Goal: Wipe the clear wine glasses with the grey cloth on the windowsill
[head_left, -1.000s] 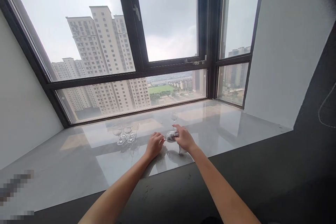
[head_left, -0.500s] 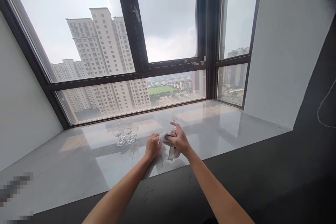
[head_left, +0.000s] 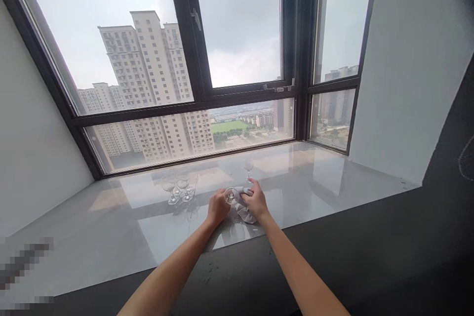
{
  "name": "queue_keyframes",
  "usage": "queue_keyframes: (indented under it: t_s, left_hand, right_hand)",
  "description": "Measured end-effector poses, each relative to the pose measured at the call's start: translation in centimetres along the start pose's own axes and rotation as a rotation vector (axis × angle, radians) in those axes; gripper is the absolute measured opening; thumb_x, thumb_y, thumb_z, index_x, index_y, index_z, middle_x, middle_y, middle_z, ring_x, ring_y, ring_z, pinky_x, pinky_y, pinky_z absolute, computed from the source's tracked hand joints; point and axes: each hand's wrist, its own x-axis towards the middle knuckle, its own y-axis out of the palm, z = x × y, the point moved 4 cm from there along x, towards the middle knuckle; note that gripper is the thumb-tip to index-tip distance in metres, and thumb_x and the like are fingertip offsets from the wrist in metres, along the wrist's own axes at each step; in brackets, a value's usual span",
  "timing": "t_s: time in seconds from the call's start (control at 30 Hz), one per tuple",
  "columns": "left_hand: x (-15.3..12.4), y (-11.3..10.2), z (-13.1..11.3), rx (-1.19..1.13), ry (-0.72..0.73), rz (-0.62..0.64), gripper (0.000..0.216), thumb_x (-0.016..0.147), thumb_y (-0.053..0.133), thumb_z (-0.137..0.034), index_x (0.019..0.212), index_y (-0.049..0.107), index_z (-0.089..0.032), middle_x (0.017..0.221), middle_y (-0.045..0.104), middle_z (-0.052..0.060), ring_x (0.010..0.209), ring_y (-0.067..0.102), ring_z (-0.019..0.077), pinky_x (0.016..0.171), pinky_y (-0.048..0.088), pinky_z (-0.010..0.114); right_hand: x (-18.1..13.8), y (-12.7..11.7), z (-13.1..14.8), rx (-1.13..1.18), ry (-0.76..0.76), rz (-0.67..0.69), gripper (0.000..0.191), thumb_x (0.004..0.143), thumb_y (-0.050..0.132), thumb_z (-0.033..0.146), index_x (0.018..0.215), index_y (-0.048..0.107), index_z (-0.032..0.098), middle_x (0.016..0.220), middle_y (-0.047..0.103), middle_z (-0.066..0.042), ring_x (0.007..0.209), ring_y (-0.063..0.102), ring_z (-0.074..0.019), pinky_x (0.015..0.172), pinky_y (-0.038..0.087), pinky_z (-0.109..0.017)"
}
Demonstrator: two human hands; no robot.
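My left hand point(head_left: 218, 207) is closed around a clear wine glass point(head_left: 231, 196), tipped so that its round foot faces me. The bowl is mostly hidden by my fingers and the glare. Beside it, my right hand point(head_left: 256, 201) grips a pale grey cloth point(head_left: 247, 216), which hangs down below the fingers and touches the glass's edge. Both hands are over the front part of the glossy sill point(head_left: 296, 192). Just behind my right hand, another stemmed glass point(head_left: 248, 168) stands upright.
Several stemmed glasses point(head_left: 178, 187) stand grouped upright on the sill to the left. A dark-framed window point(head_left: 200, 103) rises behind the sill, with a white wall point(head_left: 392, 84) to the right. The sill's front edge drops to a dark surface.
The cloth has come away from the foot of the held glass, which now shows plainly. My right hand has lowered slightly and its raised finger has dropped. The view has shifted slightly.
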Motion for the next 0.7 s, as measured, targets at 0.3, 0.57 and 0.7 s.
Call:
queue_keyframes:
  t_s: [0.3, 0.57, 0.7]
  left_hand:
    - [0.0, 0.2, 0.1, 0.001, -0.049, 0.035, 0.023, 0.087, 0.054, -0.016, 0.096, 0.075, -0.022, 0.088, 0.068, 0.005, 0.082, 0.06, 0.0175, 0.071, 0.038, 0.025]
    - [0.1, 0.3, 0.3, 0.008, -0.062, 0.042, 0.021, 0.088, 0.052, -0.017, 0.093, 0.073, -0.021, 0.086, 0.067, 0.005, 0.079, 0.059, 0.0163, 0.068, 0.035, 0.025]
    - [0.1, 0.2, 0.3, 0.014, -0.049, 0.04, 0.022, 0.092, 0.049, -0.022, 0.089, 0.071, -0.019, 0.082, 0.065, 0.004, 0.075, 0.057, 0.0151, 0.066, 0.034, 0.024]
  right_hand:
    - [1.5, -3.6, -0.3, -0.019, -0.008, -0.059, 0.063, 0.074, 0.065, 0.035, 0.132, 0.046, 0.018, 0.087, 0.065, -0.002, 0.078, 0.062, -0.0182, 0.072, 0.047, -0.029]
    - [2.7, -12.2, -2.5, -0.98, 0.034, -0.156, 0.057, 0.089, 0.053, 0.021, 0.144, 0.038, 0.022, 0.104, 0.063, -0.012, 0.091, 0.062, -0.0229, 0.068, 0.04, -0.027]
    - [3.1, -12.7, -3.1, -0.963, 0.106, -0.142, 0.059, 0.09, 0.051, 0.023, 0.146, 0.034, 0.02, 0.108, 0.064, -0.014, 0.091, 0.063, -0.023, 0.066, 0.039, -0.026]
